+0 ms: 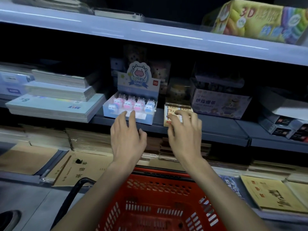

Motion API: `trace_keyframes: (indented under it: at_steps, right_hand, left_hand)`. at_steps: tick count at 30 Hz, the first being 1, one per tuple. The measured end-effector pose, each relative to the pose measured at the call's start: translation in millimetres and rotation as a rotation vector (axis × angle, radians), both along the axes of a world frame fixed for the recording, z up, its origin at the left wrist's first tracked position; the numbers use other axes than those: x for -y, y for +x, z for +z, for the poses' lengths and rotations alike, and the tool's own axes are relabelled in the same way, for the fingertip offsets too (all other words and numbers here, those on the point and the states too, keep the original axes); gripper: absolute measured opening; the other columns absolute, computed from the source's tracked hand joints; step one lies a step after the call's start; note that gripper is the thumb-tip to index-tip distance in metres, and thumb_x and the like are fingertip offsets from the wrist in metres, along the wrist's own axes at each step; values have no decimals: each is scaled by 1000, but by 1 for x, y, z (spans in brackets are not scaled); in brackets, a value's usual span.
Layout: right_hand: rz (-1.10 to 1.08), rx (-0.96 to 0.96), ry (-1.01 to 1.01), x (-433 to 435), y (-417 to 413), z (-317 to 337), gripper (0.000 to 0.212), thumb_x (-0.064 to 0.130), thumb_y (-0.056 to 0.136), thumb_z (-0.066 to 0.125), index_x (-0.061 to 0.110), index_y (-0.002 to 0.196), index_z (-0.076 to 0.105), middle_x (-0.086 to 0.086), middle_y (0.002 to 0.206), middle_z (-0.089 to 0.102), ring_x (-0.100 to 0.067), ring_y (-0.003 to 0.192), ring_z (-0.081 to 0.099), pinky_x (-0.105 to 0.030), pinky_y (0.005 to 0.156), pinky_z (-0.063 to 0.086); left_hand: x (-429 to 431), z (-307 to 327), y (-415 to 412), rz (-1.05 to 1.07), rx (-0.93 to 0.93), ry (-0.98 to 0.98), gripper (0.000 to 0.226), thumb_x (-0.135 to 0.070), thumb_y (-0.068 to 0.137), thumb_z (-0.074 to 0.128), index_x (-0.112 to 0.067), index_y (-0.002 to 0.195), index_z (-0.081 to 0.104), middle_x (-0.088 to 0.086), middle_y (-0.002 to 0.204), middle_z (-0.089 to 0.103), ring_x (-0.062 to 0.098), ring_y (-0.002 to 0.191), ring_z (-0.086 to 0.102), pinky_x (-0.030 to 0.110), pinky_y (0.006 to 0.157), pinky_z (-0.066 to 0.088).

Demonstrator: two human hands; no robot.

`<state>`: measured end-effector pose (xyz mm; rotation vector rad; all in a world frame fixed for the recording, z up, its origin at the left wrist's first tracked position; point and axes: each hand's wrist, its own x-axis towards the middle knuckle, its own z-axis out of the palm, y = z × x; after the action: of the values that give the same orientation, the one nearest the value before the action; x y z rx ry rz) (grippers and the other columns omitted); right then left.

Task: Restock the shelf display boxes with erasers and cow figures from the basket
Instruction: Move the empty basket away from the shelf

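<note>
The cow display box point(130, 112) stands on the middle shelf point(208, 130), with a cartoon cow on its raised back card; inside it sit the cow figures point(128, 104), pink and blue, in rows; I count about eight in the two front rows, and darker ones behind that I cannot count. Just to its right is the eraser box point(173, 112), low and beige, with erasers packed close in it; their number I cannot tell. Below, near the person, is the red basket point(155, 205); its perforated bottom is visible and I see no goods in the part that shows.

The left hand point(127, 137) is released, fingers spread, the fingertips in front of the front edge of the cow display box; it holds nothing. The right hand point(185, 130) is also loose and empty, fingers curled over the front of the eraser box.

On the same shelf are paper stacks point(55, 97) at the left and a purple carton point(220, 104) at the right; the upper shelf carries one colourful box point(256, 20); the lowest level shows brown notebooks point(80, 167); the place is dim.
</note>
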<state>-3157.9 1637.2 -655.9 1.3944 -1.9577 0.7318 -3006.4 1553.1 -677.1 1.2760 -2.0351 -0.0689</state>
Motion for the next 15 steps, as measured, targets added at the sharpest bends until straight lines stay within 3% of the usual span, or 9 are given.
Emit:
trace_keyframes:
  at_steps: [3, 6, 15]
  right_hand:
    - [121, -66, 104, 23, 23, 6, 48, 10, 86, 67, 21, 133, 61, -4, 129, 59, -28, 119, 50, -41, 99, 35]
    - [105, -55, 223, 40, 32, 4, 59, 12, 87, 68, 20, 143, 53, -7, 134, 55, -30, 123, 50, -44, 103, 36]
    - [-29, -89, 250, 48, 32, -2, 43, 14, 86, 73, 21, 126, 61, -1, 108, 69, -29, 101, 62, -43, 98, 40]
  left_hand:
    - [12, -2, 11, 46, 44, 2, 65, -26, 89, 62, -10, 150, 44, 19, 153, 43, 36, 141, 38, 51, 112, 36]
    - [17, -7, 20, 41, 152, 18, 68, -30, 88, 63, -14, 151, 45, 18, 159, 38, 39, 146, 33, 53, 113, 36]
    - [16, -8, 26, -23, 212, 25, 74, -35, 87, 60, -21, 156, 39, 14, 164, 34, 31, 154, 25, 48, 120, 27]
